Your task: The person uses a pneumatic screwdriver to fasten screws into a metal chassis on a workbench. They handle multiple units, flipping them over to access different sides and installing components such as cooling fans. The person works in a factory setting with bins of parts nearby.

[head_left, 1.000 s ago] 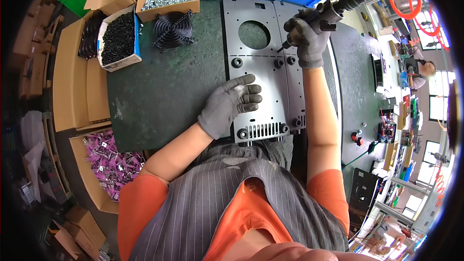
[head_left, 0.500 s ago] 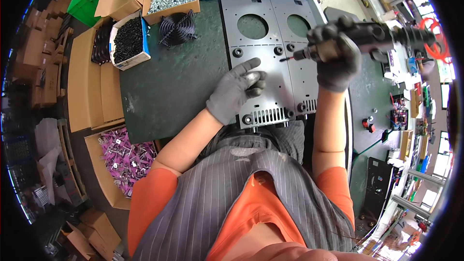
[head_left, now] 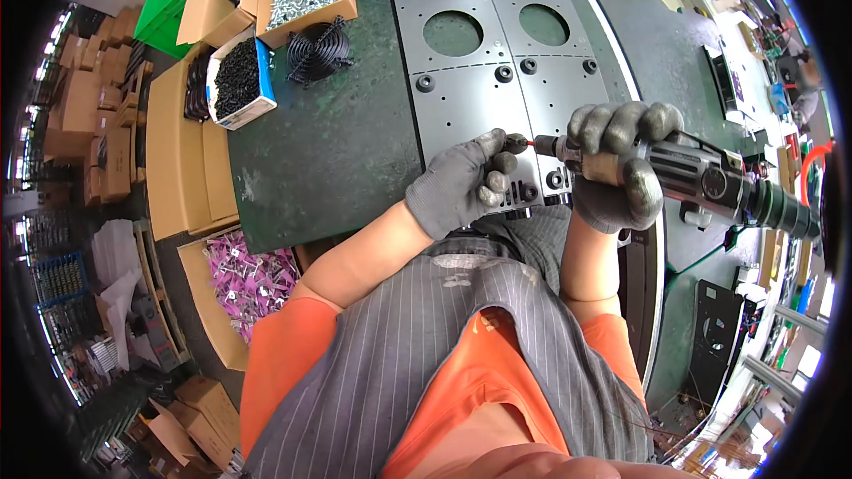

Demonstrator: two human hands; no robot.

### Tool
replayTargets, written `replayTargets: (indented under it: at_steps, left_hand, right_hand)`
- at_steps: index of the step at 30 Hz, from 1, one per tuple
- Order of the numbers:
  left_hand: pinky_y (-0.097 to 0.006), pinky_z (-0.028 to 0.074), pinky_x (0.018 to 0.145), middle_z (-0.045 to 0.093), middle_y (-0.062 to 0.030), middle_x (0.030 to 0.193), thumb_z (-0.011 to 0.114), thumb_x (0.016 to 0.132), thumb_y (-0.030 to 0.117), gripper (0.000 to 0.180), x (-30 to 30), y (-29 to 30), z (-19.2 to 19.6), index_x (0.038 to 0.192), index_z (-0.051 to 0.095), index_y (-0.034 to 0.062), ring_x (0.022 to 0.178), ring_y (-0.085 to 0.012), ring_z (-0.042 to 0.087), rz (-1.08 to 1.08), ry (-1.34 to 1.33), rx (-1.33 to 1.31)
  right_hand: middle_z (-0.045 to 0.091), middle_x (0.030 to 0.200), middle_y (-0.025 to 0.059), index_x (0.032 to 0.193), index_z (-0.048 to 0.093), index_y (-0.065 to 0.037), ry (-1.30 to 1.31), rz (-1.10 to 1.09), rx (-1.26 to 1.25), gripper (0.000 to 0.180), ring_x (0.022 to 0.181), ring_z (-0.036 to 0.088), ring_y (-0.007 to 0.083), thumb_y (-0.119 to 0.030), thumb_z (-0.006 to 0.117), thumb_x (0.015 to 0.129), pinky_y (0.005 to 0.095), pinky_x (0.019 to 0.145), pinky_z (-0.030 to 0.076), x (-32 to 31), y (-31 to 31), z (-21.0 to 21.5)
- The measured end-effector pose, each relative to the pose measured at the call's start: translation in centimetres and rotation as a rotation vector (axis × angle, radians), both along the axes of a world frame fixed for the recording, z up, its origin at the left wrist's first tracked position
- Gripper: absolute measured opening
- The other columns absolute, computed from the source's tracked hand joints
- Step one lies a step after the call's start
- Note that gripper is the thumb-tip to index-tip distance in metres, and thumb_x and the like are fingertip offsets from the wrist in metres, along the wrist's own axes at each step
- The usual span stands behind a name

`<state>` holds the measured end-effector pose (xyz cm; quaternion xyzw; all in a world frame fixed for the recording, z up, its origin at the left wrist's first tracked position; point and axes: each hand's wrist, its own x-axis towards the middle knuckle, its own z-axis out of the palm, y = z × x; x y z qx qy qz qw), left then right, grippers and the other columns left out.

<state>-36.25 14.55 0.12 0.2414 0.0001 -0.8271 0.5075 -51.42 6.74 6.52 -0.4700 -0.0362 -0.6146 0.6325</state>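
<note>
Driver [head_left: 697, 179] is wrapped by the fingers of right hand [head_left: 624, 164], best kept square to the dark piece [head_left: 515, 144] pinched by left hand [head_left: 461, 182].

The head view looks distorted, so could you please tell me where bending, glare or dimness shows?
Head view: the fisheye bends the long right edge of the table and leaves a black rim; a pale sheen lies on the left plate; windows at far right look washed out; the far left is dimmer; the driver looks fairly sharp.
</note>
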Motion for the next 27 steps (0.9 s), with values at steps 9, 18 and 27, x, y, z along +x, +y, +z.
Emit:
replayTargets:
  at_steps: [9,18,27]
  left_hand:
    - [-0.016,0.038,0.035,0.058,-0.0012,0.072,0.045,0.099,0.032,0.029,-0.9,0.0,0.1,0.101,0.056,0.0055,0.047,-0.0040,0.050,0.034,-0.155,0.043]
    - [-0.017,0.042,0.047,0.060,0.0009,0.077,0.044,0.099,0.032,0.029,-0.9,0.6,0.1,0.107,0.055,0.0064,0.057,-0.0040,0.053,0.133,-0.150,0.029]
    - [-0.042,0.043,0.100,0.055,-0.0179,0.118,0.043,0.087,-0.001,0.037,3.0,-0.9,-4.5,0.124,0.047,-0.0012,0.115,-0.0306,0.052,0.232,-0.011,-0.224]
  right_hand:
    - [0.060,0.077,0.0085,0.100,0.048,-0.010,0.004,-0.016,-0.034,0.041,0.058,0.059,0.0233,-0.011,0.076,0.070,0.0383,0.056,0.049,-0.2,0.9,0.3]
    - [0.059,0.080,0.0073,0.103,0.047,-0.010,0.004,-0.090,0.064,0.041,0.064,0.058,0.0232,-0.013,0.074,0.072,0.0381,0.062,0.048,0.9,1.1,-1.1]
    - [0.056,0.080,0.0116,0.114,0.044,-0.005,0.053,-0.361,0.371,0.040,0.072,0.056,0.0252,-0.014,0.059,0.078,0.0417,0.066,0.049,-1.2,-8.6,-1.2]
